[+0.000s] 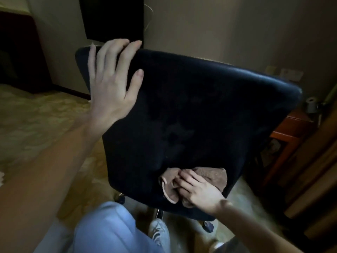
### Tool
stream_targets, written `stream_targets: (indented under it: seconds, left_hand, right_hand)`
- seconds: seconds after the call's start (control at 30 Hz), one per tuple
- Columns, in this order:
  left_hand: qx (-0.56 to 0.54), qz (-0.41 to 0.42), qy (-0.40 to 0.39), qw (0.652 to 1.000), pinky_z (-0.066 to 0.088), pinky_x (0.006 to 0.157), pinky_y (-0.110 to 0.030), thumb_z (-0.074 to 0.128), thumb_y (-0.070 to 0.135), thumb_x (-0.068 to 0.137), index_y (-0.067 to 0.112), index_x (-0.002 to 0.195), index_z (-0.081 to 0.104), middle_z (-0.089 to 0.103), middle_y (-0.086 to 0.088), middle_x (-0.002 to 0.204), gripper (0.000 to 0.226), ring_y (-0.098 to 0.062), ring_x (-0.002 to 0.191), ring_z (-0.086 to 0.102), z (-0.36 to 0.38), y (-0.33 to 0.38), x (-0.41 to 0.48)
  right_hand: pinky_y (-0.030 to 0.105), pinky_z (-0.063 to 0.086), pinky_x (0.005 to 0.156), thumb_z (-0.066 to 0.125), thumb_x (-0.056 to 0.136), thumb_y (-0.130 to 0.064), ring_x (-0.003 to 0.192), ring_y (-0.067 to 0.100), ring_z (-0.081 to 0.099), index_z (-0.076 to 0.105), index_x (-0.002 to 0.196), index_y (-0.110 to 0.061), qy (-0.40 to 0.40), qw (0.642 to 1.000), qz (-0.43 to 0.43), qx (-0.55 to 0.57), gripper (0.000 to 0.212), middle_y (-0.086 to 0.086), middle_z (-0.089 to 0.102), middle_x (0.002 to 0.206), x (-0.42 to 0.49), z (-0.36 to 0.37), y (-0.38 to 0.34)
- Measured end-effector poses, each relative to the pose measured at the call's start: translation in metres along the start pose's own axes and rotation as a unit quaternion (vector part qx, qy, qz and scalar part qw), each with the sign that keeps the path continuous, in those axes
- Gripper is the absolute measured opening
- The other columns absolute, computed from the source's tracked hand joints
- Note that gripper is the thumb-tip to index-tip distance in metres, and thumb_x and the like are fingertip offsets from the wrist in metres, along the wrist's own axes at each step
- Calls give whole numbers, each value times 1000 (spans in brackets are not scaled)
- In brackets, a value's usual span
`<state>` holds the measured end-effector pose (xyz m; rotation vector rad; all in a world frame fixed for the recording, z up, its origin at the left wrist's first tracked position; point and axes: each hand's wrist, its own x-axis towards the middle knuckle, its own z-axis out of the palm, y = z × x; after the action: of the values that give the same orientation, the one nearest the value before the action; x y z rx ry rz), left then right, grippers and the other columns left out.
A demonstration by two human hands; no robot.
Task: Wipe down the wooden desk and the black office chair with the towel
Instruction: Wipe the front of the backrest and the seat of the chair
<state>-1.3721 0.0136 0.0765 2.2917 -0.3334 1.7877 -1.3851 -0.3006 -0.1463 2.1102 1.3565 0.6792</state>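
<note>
Dim room with a pale patterned carpet (36,125) across the floor; lighting is poor and detail is limited. At far left a dark, low piece of furniture (18,52) stands against the wall.

Left hand (111,84): laid flat with fingers spread and nearly straight on the upper left corner of the black padded office chair backrest (200,110), fingertips reaching its top edge. It grasps nothing.

Above that hand, a dark rectangular wall panel (113,17) hangs behind the chair. The backrest fills the centre of the view, its rear face towards the camera, tilted so its right side sits lower.

Below, light blue trousers (109,230) and a white shoe (158,232) of the person are visible at the bottom edge.

The crumpled brown terry towel (169,187) lies against the lower middle of the backrest. Right hand (198,190): fingers curled into the towel, gripping it and holding it in contact with the chair.

One dark chair caster (207,226) shows beneath the backrest, on the carpet.

At right, a reddish-brown wooden unit (284,136) stands just beside the chair; whether this is the desk cannot be told. Pale wall sockets (290,73) sit above it, and a white paper roll (311,105) stands near the right edge.
</note>
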Motion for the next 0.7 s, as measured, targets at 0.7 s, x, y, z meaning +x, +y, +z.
stream_targets:
  seconds: [0.7]
  left_hand:
    - [-97,-219,-12,971,29,106,-23,42,47,105,23,145,48,40,-13,138,47,-25,128,42,-15,-21,-12]
  right_hand:
    - [45,34,92,52,91,-31,116,32,51,76,99,-29,146,986,76,-6,25,-5,68,111,50,9,-6]
